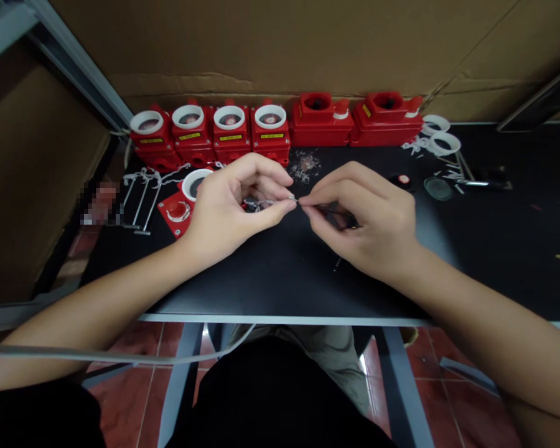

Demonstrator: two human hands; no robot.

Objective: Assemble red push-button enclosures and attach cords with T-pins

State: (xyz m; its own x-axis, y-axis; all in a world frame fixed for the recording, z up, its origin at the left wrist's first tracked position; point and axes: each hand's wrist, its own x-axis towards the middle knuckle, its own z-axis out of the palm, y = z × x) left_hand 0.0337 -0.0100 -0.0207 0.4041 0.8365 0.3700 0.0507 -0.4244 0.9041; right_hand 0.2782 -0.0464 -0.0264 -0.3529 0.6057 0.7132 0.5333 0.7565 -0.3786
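Over the black table, my left hand [233, 205] pinches a thin pale strand [261, 203] between thumb and fingertips. Its small end pokes out toward my right hand [368, 214]. The fingers of that hand are closed on a thin dark tool [329, 208], whose tip meets the strand's end; the rest is partly hidden in the palm. Just behind my left wrist lies a red cover plate [175, 214] with a red knob. Beside it is a red part with a white ring [196, 183], partly covered by the hand.
Several red housings with white rings [231, 134] line the back, with two ringless red housings [324, 121] to their right. T-shaped metal rods with white cord [142, 202] lie left. Loose white rings [445, 143] and a clear disc [437, 188] lie right; whitish scraps [305, 165] lie mid-table.
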